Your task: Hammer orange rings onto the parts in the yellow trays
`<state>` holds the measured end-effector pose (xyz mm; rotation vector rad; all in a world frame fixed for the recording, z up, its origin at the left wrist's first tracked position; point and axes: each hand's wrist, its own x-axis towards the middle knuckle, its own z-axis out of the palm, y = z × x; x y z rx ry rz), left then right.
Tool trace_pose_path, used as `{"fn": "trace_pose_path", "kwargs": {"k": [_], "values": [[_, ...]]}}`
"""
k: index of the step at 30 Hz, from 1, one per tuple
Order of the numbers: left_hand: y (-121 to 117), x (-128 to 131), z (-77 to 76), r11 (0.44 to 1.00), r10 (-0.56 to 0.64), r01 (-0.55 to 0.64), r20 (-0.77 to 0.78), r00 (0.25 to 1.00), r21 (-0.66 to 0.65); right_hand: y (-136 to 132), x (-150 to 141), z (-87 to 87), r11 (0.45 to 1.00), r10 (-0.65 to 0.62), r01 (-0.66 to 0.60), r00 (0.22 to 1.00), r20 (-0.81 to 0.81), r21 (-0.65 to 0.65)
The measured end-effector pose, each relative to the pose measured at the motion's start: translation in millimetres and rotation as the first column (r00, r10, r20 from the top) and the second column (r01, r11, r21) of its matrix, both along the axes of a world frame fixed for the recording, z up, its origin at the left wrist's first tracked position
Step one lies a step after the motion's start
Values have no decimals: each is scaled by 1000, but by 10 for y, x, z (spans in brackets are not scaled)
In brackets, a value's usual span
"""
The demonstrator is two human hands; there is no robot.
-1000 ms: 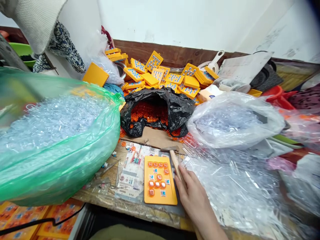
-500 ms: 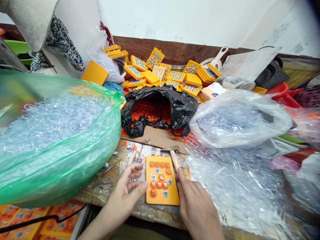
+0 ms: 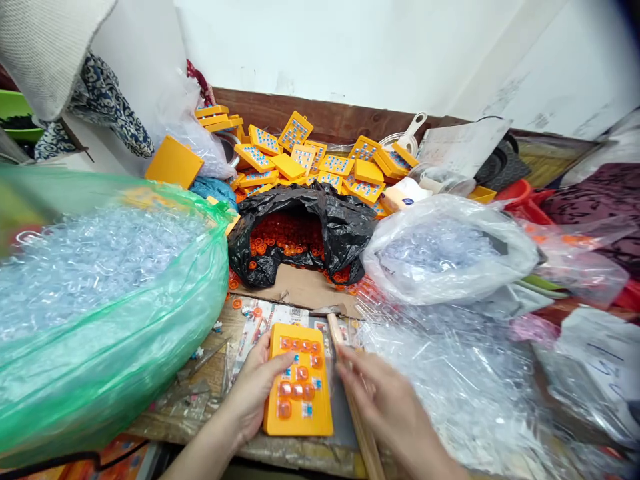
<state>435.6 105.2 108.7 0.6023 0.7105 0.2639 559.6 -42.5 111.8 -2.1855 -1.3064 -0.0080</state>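
My left hand point(image 3: 257, 387) grips the left edge of a yellow plastic board point(image 3: 297, 423), its thumb lying over the face. Clear orange caps point(image 3: 285, 409) stand on the board in rows, and small blue-and-white printed squares point(image 3: 307, 409) show between them. Right of the board lies a hammer with a wooden handle point(image 3: 369, 450); its head rests near the cardboard. My right hand point(image 3: 383, 397) is over the middle of that handle, fingers bent and blurred. I cannot tell whether they close on the handle.
A black bag point(image 3: 347, 227) of orange caps stands ahead, with a heap of yellow boards point(image 3: 287, 167) behind. A large green bag point(image 3: 165, 320) of clear pieces bulges at left. On the right are a white bag point(image 3: 425, 290) of clear pieces and loose clear plastic point(image 3: 440, 373).
My left hand has gone from hovering beside the board to holding its left edge. My right hand has shifted off the board's right edge to over the hammer handle. The view has also shifted.
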Motion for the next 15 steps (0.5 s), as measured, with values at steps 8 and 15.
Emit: {"fn": "trace_pose_path", "kwargs": {"k": [8, 15], "values": [[53, -33, -130, 999, 41, -40, 27, 999, -31, 1285, 654, 458, 980, 191, -200, 954, 231, 17], [48, -36, -142, 987, 116, -106, 76, 990, -123, 2293, -325, 1051, 822, 494, -560, 790, 363, 101]]}}
